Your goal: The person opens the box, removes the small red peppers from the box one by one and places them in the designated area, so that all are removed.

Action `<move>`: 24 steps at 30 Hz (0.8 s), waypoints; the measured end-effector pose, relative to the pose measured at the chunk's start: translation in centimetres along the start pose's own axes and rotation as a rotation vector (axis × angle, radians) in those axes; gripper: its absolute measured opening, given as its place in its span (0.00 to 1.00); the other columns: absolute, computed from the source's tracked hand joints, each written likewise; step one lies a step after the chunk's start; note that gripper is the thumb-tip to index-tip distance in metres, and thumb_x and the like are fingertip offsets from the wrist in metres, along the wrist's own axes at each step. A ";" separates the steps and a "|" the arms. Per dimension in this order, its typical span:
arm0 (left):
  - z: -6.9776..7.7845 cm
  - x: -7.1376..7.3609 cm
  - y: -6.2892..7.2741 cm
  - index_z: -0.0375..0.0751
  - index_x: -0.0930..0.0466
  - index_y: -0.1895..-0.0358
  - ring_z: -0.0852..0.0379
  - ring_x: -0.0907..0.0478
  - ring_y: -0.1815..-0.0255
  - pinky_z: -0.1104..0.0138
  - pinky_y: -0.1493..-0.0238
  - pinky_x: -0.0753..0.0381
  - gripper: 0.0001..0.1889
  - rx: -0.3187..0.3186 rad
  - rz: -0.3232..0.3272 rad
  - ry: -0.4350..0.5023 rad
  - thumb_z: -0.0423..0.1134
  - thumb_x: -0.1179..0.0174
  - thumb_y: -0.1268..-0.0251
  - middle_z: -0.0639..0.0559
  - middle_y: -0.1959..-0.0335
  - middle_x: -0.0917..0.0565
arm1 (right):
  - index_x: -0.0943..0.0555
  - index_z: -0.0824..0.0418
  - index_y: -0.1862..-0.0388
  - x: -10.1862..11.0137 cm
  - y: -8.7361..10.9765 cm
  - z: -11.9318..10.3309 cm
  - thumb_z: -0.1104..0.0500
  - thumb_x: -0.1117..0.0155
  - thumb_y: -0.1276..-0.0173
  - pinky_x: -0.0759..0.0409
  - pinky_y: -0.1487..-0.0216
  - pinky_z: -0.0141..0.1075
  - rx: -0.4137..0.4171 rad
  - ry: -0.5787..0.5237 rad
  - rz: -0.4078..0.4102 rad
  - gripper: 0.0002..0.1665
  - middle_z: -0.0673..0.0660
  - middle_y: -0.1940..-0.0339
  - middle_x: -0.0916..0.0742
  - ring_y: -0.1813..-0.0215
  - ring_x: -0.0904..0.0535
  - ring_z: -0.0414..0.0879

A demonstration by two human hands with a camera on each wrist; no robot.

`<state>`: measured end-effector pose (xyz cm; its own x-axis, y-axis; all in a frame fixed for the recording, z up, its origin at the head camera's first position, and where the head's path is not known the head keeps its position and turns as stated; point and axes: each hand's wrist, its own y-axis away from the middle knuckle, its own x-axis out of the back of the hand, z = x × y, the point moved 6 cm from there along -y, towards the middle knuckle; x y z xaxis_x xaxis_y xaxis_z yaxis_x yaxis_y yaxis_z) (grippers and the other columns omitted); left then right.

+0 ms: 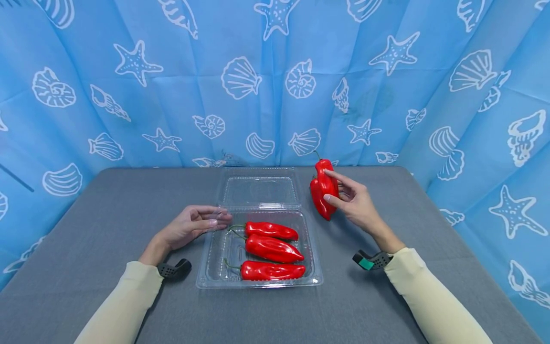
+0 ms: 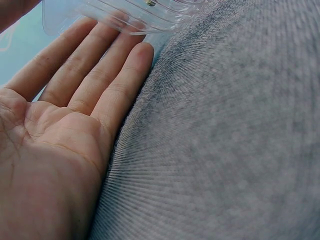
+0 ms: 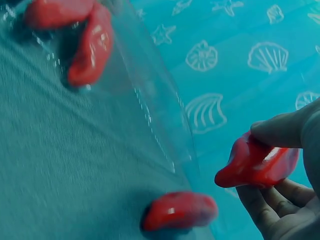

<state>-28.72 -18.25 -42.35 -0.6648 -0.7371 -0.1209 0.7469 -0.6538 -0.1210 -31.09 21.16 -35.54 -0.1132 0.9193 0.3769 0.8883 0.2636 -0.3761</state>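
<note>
My right hand [image 1: 358, 203] pinches a red pepper [image 3: 262, 160] between thumb and fingers, lifted over the table to the right of the clear plastic clamshell box [image 1: 317, 267]. Below it, a second red pepper [image 3: 182, 211] lies on the tabletop, partly covered by the held one in the head view. Inside the box lie three red peppers [image 1: 272, 248] side by side, green stems to the left. At the box's left side, my left hand [image 1: 191, 225] rests with nearly straight fingers, which touch its clear wall [image 2: 165, 25] in the left wrist view.
The open lid [image 1: 259, 191] of the box lies flat behind it, toward the far table edge. Grey cloth [image 1: 129, 229] covers the table. A blue curtain [image 1: 275, 95] with white shells and starfish hangs behind and at both sides.
</note>
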 end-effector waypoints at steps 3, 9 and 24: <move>0.0 0.0 0.0 0.20 0.31 0.33 0.48 0.20 0.36 0.57 0.34 0.23 0.23 0.002 0.005 -0.007 0.25 0.45 0.28 0.37 0.39 0.18 | 0.29 0.60 0.25 0.7 -0.1 0.8 0.68 0.31 0.33 0.19 0.48 0.24 -0.024 0.022 0.031 0.37 0.67 0.37 0.23 0.42 0.26 0.59; 0.0 -0.1 0.0 0.23 0.28 0.35 0.47 0.21 0.36 0.58 0.35 0.22 0.21 0.005 0.013 -0.018 0.25 0.44 0.29 0.36 0.39 0.19 | 0.30 0.58 0.24 1.7 0.0 1.8 0.66 0.32 0.32 0.20 0.52 0.21 -0.068 0.072 0.064 0.38 0.67 0.37 0.23 0.42 0.27 0.56; 0.0 -0.1 0.0 0.24 0.26 0.35 0.47 0.21 0.36 0.57 0.34 0.23 0.20 0.009 0.017 -0.041 0.26 0.44 0.29 0.36 0.39 0.19 | 0.31 0.59 0.23 2.2 0.2 4.6 0.65 0.34 0.29 0.23 0.56 0.21 -0.174 0.167 0.036 0.36 0.70 0.36 0.24 0.44 0.25 0.62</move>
<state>-28.69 -18.18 -42.30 -0.6514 -0.7543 -0.0822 0.7581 -0.6427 -0.1104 -33.20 24.57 -38.75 -0.0181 0.8622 0.5062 0.9554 0.1642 -0.2456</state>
